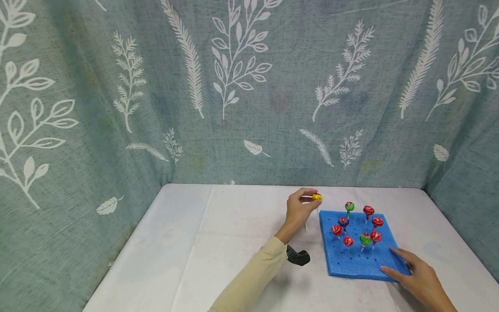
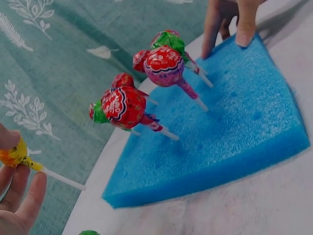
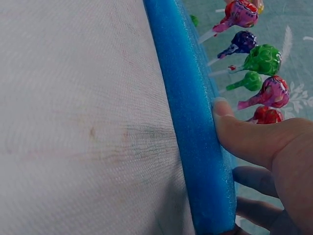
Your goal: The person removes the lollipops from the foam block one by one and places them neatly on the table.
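Gently pinched: a yellow pop [image 1: 317,196] beside the foam [image 1: 362,265]

Left of the foam, near its far corner, the left hand [image 1: 297,213] pinches the yellow pop by its head [image 2: 18,152], stick [image 2: 64,179] left free. It should be light and hard, perhaps slick outside; where head meets stick looks the surest hold, as the stick could bend. On the foam stand other pops [image 1: 348,241]. At its near right corner, the right hand [image 1: 422,277] rests relaxed fingers; that foam looks soft and easily dented.
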The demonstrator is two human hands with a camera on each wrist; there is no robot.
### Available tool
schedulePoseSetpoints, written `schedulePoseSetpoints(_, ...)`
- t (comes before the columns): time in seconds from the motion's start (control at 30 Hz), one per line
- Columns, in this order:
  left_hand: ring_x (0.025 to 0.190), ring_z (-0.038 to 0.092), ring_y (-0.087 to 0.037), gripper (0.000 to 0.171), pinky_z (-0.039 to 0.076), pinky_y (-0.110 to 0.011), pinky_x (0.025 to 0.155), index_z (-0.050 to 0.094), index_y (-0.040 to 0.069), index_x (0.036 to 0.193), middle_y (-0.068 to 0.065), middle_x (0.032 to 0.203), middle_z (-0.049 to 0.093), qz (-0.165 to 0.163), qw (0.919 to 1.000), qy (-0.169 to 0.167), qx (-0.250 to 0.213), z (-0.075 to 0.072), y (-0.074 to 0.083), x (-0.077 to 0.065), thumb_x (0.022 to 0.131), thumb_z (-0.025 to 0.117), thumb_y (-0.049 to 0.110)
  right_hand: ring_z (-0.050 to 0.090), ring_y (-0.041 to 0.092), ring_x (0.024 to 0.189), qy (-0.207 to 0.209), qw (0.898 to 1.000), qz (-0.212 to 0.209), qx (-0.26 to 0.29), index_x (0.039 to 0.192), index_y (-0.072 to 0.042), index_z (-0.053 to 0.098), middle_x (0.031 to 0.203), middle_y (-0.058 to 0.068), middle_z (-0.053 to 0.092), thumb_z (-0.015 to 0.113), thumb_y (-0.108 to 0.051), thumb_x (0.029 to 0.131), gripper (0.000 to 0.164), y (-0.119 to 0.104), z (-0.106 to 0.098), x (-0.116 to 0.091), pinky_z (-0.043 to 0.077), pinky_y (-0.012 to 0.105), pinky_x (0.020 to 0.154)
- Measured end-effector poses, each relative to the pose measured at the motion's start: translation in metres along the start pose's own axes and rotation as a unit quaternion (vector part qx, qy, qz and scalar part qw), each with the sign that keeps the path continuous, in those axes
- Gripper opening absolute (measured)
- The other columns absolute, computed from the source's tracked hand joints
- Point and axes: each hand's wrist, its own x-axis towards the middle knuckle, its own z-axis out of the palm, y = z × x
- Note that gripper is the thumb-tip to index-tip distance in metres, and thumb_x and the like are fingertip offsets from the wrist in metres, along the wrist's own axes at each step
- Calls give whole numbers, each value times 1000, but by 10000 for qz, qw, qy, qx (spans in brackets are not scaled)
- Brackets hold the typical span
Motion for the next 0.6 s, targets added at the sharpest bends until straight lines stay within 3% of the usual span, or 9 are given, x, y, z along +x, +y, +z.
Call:
schedulePoseSetpoints(0.2,84,63,-19,22,54,-22,64,70,7,99,-7,96,68,26,9999,170,-16,-8,-3,-1,79,76,5,37,58,114,16,10000,11,-11,137,10,37,131,43,30,67,-68,70,107,-2,0,0,42,62,86)
schedulePoseSetpoints(0.3,88,63,-26,23,54,-22,65,69,1,102,-15,99,67,-10,9999,145,-37,-14,10,-5,80,73,2,38,58,113,35,10000,-35,-54,136,11,38,131,43,31,67,-68,70,106,-3,0,0,42,62,86)
schedulePoseSetpoints(0.47,85,62,-15,21,54,-22,65,70,8,101,-4,96,67,-84,9998,155,74,-19,6,-2,80,75,7,37,59,114,48,9999,-60,-130,135,11,39,130,43,32,68,-67,70,106,-2,1,1,42,62,86)
schedulePoseSetpoints(0.53,83,61,-9,21,54,-23,67,71,13,101,4,94,67,-131,9997,171,135,-18,-5,3,80,76,11,36,59,114,36,9999,-40,-150,135,12,39,130,43,33,68,-68,69,107,-1,2,1,43,61,85)
schedulePoseSetpoints(0.6,83,61,-9,22,54,-23,67,71,12,101,2,94,67,-87,9997,168,153,-19,-5,2,80,76,12,35,59,115,18,9999,-27,-151,134,12,39,130,42,33,67,-68,69,107,0,2,0,43,60,84)
